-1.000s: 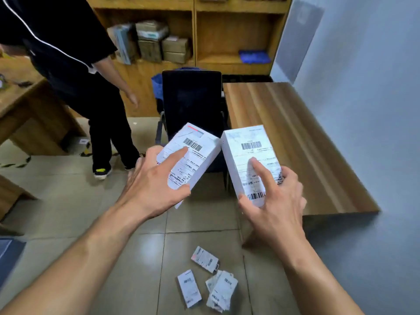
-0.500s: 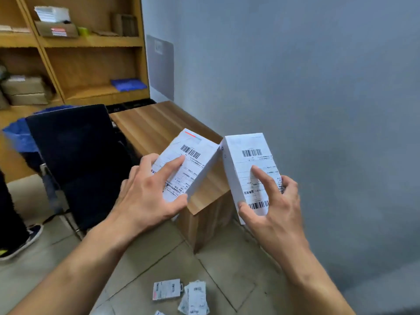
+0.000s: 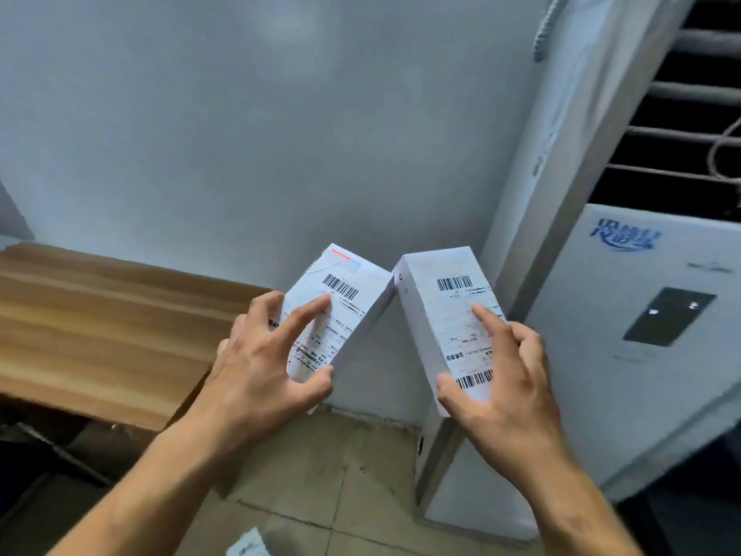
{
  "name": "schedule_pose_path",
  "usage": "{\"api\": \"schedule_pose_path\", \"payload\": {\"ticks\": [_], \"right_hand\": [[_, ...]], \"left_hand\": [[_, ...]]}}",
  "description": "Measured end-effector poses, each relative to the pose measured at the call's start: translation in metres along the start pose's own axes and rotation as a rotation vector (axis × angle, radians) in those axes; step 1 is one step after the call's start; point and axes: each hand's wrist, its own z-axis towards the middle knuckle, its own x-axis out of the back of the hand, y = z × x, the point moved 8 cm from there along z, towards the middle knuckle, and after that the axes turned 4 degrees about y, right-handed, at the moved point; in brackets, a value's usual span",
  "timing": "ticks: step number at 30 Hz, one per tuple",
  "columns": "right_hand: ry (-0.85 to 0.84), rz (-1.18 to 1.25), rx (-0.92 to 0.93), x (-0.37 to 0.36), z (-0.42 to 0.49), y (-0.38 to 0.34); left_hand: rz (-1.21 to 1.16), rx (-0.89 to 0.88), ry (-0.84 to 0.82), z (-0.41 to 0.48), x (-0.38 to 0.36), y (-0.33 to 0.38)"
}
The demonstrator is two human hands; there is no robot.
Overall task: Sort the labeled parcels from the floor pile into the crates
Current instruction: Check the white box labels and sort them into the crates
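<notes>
Two white parcels in the air, one per hand, label side up toward the camera. Left hand [image 3: 260, 367] grips the left parcel [image 3: 341, 311]: thumb under its near corner, index laid across the label, other fingers round the far edge. Right hand [image 3: 509, 379] grips the right parcel [image 3: 453, 315] the same way, thumb at the near left edge by the lower barcode, index on the label. Top corners of the two parcels meet or nearly meet; cannot tell which.

Wooden surface [image 3: 100, 327] to the left, bare on the part seen. Standing air conditioner [image 3: 641, 355] close on the right. Grey wall ahead. One more parcel [image 3: 248, 547] on the tiled floor [image 3: 320, 475] at the bottom edge, probably the pile's fringe. No crates in view.

Step in hand, by my reading: carrying both parcels while checking labels for destination. To do it well:
- Index fingers cover part of the print; slide them off before reading.
- Read each label fully before choosing a crate; the two may belong in different ones.
- Hold the parcels slightly apart so they don't knock.
- Mind the air conditioner's corner when swinging right.
- Find the crates first, then place one parcel at a time.
</notes>
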Motion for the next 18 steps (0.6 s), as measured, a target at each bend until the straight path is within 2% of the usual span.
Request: {"api": "schedule_pose_path", "payload": {"ticks": [10, 18], "right_hand": [[0.256, -0.095, -0.262, 0.223, -0.090, 0.203], [0.523, -0.207, -0.444, 0.384, -0.190, 0.322]], "left_hand": [[-0.096, -0.345, -0.203, -0.041, -0.151, 0.271], [-0.233, -0.606, -0.435, -0.099, -0.265, 0.474]]}}
